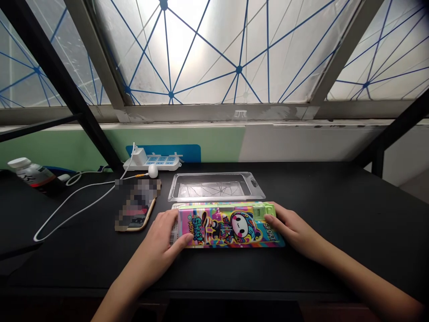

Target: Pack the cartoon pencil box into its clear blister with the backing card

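A colourful pencil case [228, 226] with a cartoon figure on its lid and a light green edge lies on a bright printed card [279, 243] in the middle of the black desk. At its left end, my left hand [167, 235] grips it, thumb on the lid and fingers round the far side. The right end is held by my right hand [291, 226], its thumb on the green part and its fingers partly hidden behind. Just beyond the case rests a clear plastic tray-shaped cover [216, 186], touched by neither hand.
A phone [137, 205] lies left of the case. Behind it are a white power strip [154, 163], a plug and a looping white cable [72, 202]. A white-capped bottle [35, 176] stands at far left. Black frame bars [63, 80] slant up at both sides, before a window.
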Available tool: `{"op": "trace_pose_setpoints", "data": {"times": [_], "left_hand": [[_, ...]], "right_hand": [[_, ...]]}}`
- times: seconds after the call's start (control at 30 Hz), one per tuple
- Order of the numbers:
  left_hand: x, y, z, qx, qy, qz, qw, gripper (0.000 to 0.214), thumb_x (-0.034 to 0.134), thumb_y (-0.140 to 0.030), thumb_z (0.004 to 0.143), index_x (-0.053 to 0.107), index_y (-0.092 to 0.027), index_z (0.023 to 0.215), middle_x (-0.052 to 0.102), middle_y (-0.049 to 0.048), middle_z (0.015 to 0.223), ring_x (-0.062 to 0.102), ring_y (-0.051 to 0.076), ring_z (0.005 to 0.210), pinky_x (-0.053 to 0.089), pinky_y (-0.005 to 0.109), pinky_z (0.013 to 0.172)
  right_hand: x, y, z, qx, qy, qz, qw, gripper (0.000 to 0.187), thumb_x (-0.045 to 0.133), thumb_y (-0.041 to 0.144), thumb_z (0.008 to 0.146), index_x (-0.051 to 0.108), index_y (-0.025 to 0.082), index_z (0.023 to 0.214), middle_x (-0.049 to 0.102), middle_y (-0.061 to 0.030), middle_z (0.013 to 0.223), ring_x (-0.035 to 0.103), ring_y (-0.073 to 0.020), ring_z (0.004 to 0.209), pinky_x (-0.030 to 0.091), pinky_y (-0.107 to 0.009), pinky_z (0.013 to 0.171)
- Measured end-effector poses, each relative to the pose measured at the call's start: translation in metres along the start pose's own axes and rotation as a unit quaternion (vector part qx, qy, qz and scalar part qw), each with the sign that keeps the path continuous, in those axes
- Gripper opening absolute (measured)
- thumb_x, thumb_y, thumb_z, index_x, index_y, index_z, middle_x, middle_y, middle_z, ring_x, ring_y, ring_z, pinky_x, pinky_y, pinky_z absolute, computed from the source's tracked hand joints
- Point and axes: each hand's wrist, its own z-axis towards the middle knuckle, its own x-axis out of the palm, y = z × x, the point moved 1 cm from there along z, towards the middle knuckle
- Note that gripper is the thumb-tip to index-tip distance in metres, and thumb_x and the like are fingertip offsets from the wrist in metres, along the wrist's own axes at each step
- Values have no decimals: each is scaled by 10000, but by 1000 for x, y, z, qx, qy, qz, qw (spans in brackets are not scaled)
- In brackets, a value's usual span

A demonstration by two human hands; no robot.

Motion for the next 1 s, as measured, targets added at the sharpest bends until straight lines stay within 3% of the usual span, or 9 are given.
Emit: {"op": "trace_pose_setpoints", "data": {"times": [0.13,0.3,0.4,0.5,0.57,0.73,0.83,1.0], "left_hand": [[2,3,-1,-18,-15,-4,1000,561,543,-499,985,448,-236,1472,592,135,1376,561,317,1282,458,496,1087],[0,1,-1,-5,7,6,1000,669,579,-518,964,376,-243,1538,544,140,1462,496,322,1372,414,510,1142],[-1,1,-2,0,12,13,1000,687,635,-524,929,415,-249,1519,530,139,1483,486,331,1384,413,519,1148],[-2,3,-2,4,18,23,1000,685,686,-542,888,489,-258,1479,504,135,1518,467,343,1405,410,520,1158],[-2,5,-2,9,22,25,999,701,709,-544,868,503,-262,1475,485,134,1537,448,347,1423,399,519,1170],[-1,7,-3,-6,13,-4,1000,945,793,-465,809,298,-289,1595,508,146,1504,486,348,1400,410,533,1155],[0,6,-4,-23,16,-22,999,1047,817,-426,795,187,-312,1624,520,140,1482,497,333,1393,407,527,1154],[0,5,-3,-17,17,-25,999,1052,810,-413,809,158,-308,1628,545,129,1458,500,322,1388,392,520,1167]], "right_hand": [[-1,2,3,15,-1,-43,999,413,456,593,982,659,234,974,767,-65,980,718,-304,884,575,-413,780],[-3,5,4,23,8,-87,996,401,455,595,984,642,244,927,768,-48,952,711,-278,829,546,-362,712],[-6,5,5,18,-2,-157,987,405,461,591,980,667,243,952,752,-43,853,693,-264,738,525,-355,641],[-7,4,7,-30,-47,-225,973,412,484,552,979,681,231,1146,746,-72,911,696,-267,780,542,-366,653],[-4,7,10,-96,-80,-263,957,374,482,489,995,691,222,1153,722,-96,953,686,-264,828,552,-378,699],[17,33,21,-222,-87,-346,907,271,515,393,1006,704,215,1081,680,-111,988,639,-263,842,521,-404,718],[38,54,32,-235,-50,-371,897,269,554,382,991,683,185,1122,677,-120,1014,632,-288,884,520,-438,751],[65,67,52,-217,-41,-370,903,239,537,350,1007,663,149,974,653,-117,932,606,-293,873,526,-457,755]]}}
